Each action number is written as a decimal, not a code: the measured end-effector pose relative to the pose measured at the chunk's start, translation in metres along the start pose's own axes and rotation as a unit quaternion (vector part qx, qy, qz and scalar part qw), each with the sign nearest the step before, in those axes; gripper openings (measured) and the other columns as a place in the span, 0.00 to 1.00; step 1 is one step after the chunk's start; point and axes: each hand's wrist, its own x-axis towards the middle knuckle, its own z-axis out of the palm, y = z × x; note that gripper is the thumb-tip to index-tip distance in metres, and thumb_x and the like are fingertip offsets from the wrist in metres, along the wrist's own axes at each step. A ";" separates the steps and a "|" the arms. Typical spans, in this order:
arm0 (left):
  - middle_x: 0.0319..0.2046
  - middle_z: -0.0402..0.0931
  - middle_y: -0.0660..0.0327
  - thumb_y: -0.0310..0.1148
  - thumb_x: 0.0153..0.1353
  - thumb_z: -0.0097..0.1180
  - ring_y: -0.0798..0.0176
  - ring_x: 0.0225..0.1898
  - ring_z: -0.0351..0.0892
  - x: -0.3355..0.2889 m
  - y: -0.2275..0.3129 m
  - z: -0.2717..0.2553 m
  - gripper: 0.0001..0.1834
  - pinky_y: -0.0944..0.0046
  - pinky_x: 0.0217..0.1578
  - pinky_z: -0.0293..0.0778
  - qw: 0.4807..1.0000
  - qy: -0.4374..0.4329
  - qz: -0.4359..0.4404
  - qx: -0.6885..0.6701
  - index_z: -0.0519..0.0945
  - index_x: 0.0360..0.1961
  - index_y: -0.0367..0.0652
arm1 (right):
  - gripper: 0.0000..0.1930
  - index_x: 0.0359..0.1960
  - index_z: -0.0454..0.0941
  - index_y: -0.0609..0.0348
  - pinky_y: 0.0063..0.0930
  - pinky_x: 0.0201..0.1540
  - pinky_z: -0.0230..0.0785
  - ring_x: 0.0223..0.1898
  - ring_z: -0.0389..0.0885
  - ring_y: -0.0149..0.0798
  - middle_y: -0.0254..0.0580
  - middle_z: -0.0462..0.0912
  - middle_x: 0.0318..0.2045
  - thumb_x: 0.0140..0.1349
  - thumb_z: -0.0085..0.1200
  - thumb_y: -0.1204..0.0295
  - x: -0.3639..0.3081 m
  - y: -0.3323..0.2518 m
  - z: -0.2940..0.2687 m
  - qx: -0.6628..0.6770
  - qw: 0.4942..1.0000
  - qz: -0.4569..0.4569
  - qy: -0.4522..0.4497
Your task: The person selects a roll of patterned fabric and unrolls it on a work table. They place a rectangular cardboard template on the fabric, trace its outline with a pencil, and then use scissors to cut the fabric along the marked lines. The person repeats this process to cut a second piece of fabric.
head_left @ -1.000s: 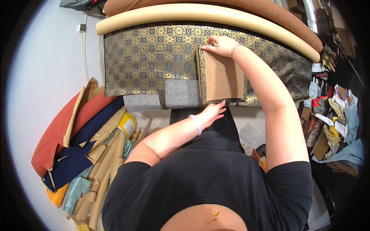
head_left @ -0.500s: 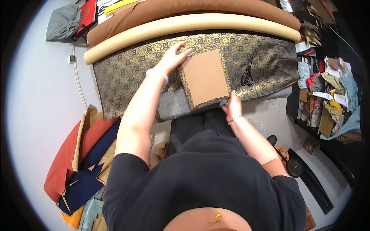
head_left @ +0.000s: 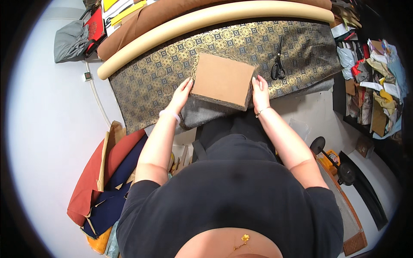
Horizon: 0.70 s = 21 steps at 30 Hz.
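A flat tan rectangular board (head_left: 223,79) lies on a slightly larger piece of the black-and-gold patterned fabric, whose fringe shows around its edges. It sits with its long side across, somewhat tilted, over the table's near edge. My left hand (head_left: 180,94) pinches the fabric border at its left side. At the right side, my right hand (head_left: 260,92) grips the border near the upper right corner, fingers together and pointing away from me. Beneath spreads a large sheet of patterned fabric (head_left: 159,71). Black scissors (head_left: 278,69) rest on it, right of the board.
A cream roll (head_left: 206,20) and a brown fabric roll (head_left: 133,30) run along the table's far side. Red and navy fabric pieces (head_left: 94,189) lean at the left. A heap of scraps (head_left: 383,86) fills the right side. Grey material (head_left: 206,109) shows at the near edge.
The board with its fabric border has turned from upright to lengthwise across. My left hand has come down to its left side; my right hand has moved up along its right side.
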 end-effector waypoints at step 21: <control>0.70 0.70 0.45 0.51 0.68 0.65 0.57 0.64 0.76 -0.112 0.032 0.025 0.49 0.60 0.59 0.74 0.997 0.052 -0.021 0.044 0.53 0.82 0.49 | 0.39 0.70 0.67 0.71 0.35 0.61 0.74 0.56 0.83 0.44 0.54 0.85 0.54 0.70 0.60 0.50 -0.016 -0.067 -0.012 -0.405 0.907 -0.021 -0.115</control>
